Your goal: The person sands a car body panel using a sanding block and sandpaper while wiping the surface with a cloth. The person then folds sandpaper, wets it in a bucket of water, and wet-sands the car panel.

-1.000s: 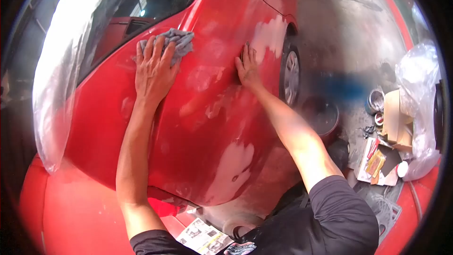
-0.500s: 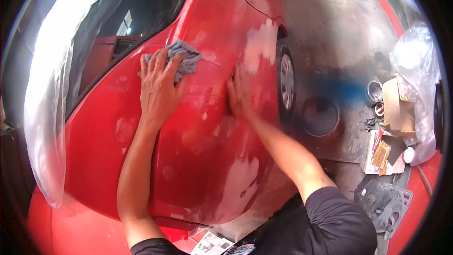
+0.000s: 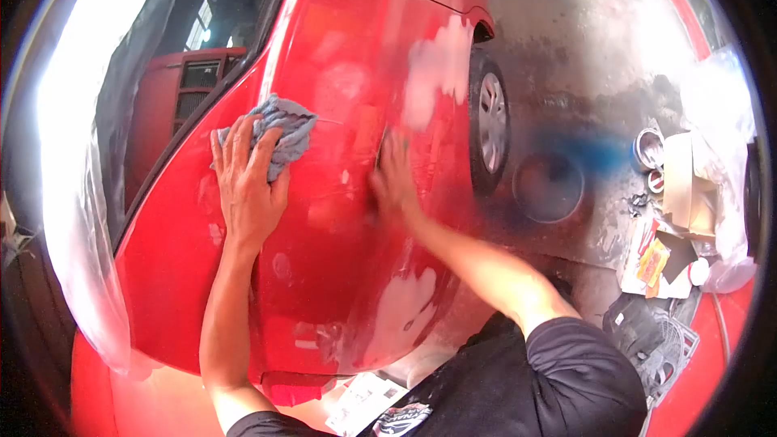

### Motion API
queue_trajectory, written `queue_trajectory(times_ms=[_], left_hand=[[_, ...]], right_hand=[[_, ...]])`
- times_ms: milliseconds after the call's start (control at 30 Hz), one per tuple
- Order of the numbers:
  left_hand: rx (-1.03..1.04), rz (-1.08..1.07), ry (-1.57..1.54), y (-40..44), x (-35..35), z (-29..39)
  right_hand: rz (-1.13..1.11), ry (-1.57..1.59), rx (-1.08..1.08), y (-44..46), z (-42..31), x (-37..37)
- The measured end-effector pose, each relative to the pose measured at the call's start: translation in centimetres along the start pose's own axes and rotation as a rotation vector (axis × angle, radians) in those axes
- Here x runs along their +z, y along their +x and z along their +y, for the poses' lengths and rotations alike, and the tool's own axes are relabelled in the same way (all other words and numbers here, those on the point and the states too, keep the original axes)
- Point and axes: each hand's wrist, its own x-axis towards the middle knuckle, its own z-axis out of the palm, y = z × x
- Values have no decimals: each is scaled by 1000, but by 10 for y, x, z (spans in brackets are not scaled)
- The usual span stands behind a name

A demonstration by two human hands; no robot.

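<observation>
A crumpled grey-blue cloth (image 3: pixel 290 131) lies against the red car panel (image 3: pixel 324 235), just below the window edge. My left hand (image 3: pixel 247 194) presses on it, fingers over its left and lower part and thumb along its lower edge. Farther right, on the curved side of the panel, is my right hand (image 3: pixel 394 180), blurred, with its fingers close together. A thin dark edge shows beside its fingertips; what it holds is too hidden to make out. Pale pink-white patches (image 3: pixel 437 73) mark the panel near the wheel and lower down (image 3: pixel 405 316).
Clear plastic sheeting (image 3: pixel 73 194) covers the left side. The wheel (image 3: pixel 491 121) stands right of the panel. At the right are an open can (image 3: pixel 647 149), a cardboard box (image 3: pixel 688 190), plastic bags and a black grille part (image 3: pixel 668 348). Printed paper (image 3: pixel 364 405) lies at the bottom.
The view has shifted over the car. My right hand has slid down along the panel towards me and is smeared by motion. My left hand stays on the cloth, now slightly lower.
</observation>
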Motion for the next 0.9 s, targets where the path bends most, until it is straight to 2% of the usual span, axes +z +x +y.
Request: queue_trajectory(times_ms=[100, 167, 233, 333, 400, 467, 567, 633, 733, 800, 867, 900], left_hand=[[-17, -22, 4, 2, -1, 3], [-29, -30, 6, 3, 3, 2], [-33, -48, 9, 2, 2, 0], [-29, -47, 12, 2, 1, 0], [-24, -35, 12, 7, 1, 0], [-18, -58, 10, 4, 0, 2], [-35, -61, 16, 2, 4, 0], [-30, -56, 20, 2, 5, -1], [-25, -58, 14, 3, 4, -2], [-19, -62, 15, 6, 1, 0], [-21, -75, 10, 4, 1, 1], [-20, -77, 9, 4, 2, 0]], right_hand=[[-18, 58, -19, 19, -7, -21], [130, 15, -166, 101, 57, -4], [107, 227, 181, 190, 69, -29], [152, 128, 107, 165, 57, -15], [130, 60, -27, 84, 31, -8], [-64, 74, 21, 19, 8, -20], [81, 49, -18, 107, 55, -10], [127, 170, 60, 204, 92, -24], [181, 143, 99, 249, 96, -35], [73, -135, -64, 190, 103, -10], [47, 42, -24, 112, 57, -24], [51, 38, -26, 119, 64, -25]])
